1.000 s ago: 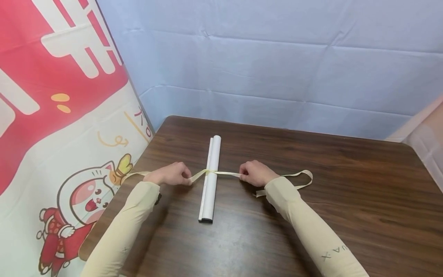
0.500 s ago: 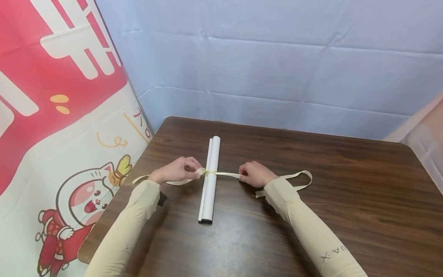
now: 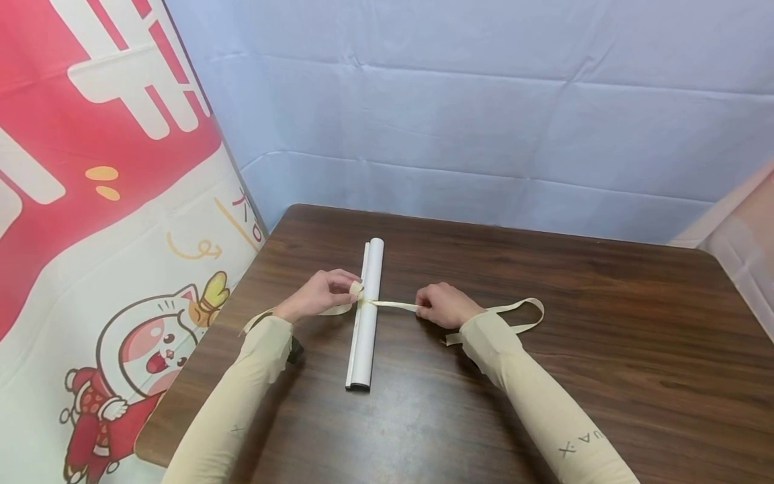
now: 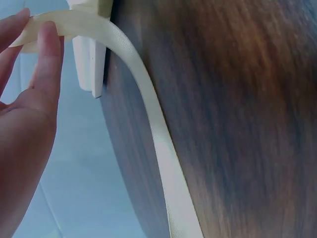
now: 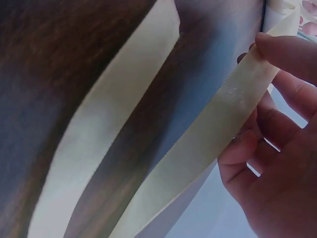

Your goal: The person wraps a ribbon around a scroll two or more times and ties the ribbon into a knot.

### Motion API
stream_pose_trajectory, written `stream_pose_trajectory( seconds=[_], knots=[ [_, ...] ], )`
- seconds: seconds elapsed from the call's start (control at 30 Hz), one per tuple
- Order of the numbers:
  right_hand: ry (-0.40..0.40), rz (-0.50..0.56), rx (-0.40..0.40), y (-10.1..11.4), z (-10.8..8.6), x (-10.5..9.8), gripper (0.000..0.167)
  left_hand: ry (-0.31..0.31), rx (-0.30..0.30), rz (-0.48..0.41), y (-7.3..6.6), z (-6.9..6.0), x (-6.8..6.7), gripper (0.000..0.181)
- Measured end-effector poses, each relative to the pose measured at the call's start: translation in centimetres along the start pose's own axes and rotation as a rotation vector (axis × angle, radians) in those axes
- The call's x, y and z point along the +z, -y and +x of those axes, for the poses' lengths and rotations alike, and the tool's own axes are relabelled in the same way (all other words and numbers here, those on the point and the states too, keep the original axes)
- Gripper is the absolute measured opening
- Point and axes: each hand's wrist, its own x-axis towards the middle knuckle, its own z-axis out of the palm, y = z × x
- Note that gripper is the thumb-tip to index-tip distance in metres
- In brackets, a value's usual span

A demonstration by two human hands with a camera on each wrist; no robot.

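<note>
While your left hand [image 3: 319,294] pinches the cream ribbon [image 3: 396,305] at the left edge of the white roll [image 3: 365,343], your right hand [image 3: 446,306] pinches it farther right, the stretch between running straight. Your right wrist view shows what the head view hides: thumb over the flat band, fingers beneath. Your left wrist view adds the long curve trailing from your left fingers, mostly covered from above. Only the head view gives you the whole roll, lying near to far on the dark wood-grain table [image 3: 635,336], black at its near end, ribbon across its middle. A ribbon loop lies right of your right sleeve [image 3: 544,396]; pale blue cloth [image 3: 423,121] hangs at the far side, a cartoon-printed banner [image 3: 145,349] at left.
</note>
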Motion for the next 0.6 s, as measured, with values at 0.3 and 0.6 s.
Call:
stream_pose_trajectory(
  seconds=[0.3,0.6],
  knots=[
    [0.002,0.008,-0.007,-0.1,0.1,0.4,0.011,-0.115,-0.006,0.090,0.1,0.3,0.8,0.014],
    [0.016,0.015,0.012,0.1,0.1,0.4,0.011,-0.294,0.012,0.269,0.2,0.2,1.3,0.007]
  ],
)
